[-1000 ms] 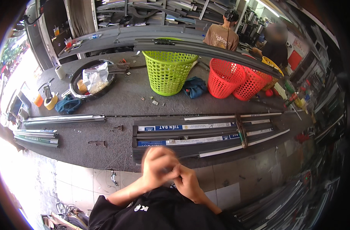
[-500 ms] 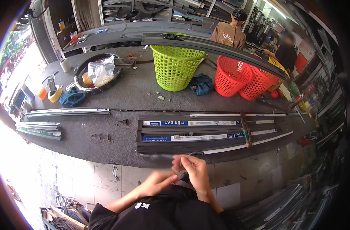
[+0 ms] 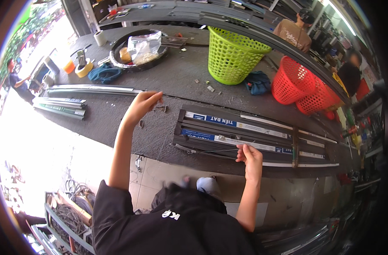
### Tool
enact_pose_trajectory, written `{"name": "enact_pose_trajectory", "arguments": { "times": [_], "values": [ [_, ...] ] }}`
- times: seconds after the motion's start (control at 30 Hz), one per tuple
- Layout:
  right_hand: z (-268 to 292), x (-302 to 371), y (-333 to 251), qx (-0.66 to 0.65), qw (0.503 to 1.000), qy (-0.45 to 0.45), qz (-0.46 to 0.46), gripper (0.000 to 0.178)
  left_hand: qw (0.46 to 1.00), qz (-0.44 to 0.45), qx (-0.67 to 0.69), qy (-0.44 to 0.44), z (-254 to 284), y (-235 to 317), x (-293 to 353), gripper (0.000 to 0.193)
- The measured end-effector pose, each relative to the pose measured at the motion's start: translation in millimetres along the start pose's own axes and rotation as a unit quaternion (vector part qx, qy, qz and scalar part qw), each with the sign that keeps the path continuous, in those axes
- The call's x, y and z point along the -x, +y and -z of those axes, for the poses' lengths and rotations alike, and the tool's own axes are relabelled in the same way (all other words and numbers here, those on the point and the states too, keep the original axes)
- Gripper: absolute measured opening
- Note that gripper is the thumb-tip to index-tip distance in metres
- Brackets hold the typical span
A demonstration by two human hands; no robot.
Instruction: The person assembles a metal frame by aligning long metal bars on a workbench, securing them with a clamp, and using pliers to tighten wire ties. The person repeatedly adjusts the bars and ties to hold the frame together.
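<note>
Right hand [image 3: 250, 158]: grip closed, thumb and fingers pinching a thin strand [image 3: 217, 150], which runs leftward, nearly straight, over the near edge of a bundle of strips [image 3: 236, 130], long, dark and flat, some labelled white and blue. Left hand [image 3: 145, 105]: above the worktop [image 3: 117, 127], fingers bent; cannot tell whether its grip holds anything. Worktop surface: dark grey, rough. Beyond: a tapered, perforated lime plastic basket [image 3: 234, 57].
</note>
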State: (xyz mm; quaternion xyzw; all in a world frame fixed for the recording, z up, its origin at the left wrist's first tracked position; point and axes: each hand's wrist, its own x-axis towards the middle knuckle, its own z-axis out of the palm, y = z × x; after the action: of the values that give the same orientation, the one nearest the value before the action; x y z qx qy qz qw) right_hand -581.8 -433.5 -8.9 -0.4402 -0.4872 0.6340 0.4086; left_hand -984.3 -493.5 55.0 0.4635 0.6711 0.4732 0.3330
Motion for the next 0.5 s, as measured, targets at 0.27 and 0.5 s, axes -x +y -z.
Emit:
{"name": "enact_pose_trajectory", "arguments": {
  "times": [0.27, 0.5],
  "values": [
    [19.2, -13.3, -5.0, 0.052, 0.995, -0.077, -0.036, 0.027, 0.986, 0.002, -0.11, -0.129, -62.6, -53.3, -130.0, 0.039],
    [24.9, -34.1, -17.5, 0.043, 0.983, -0.165, -0.066, 0.026, 0.959, -0.059, -0.276, -0.025, -75.5, -78.8, -99.2, 0.023]
  ]
}}
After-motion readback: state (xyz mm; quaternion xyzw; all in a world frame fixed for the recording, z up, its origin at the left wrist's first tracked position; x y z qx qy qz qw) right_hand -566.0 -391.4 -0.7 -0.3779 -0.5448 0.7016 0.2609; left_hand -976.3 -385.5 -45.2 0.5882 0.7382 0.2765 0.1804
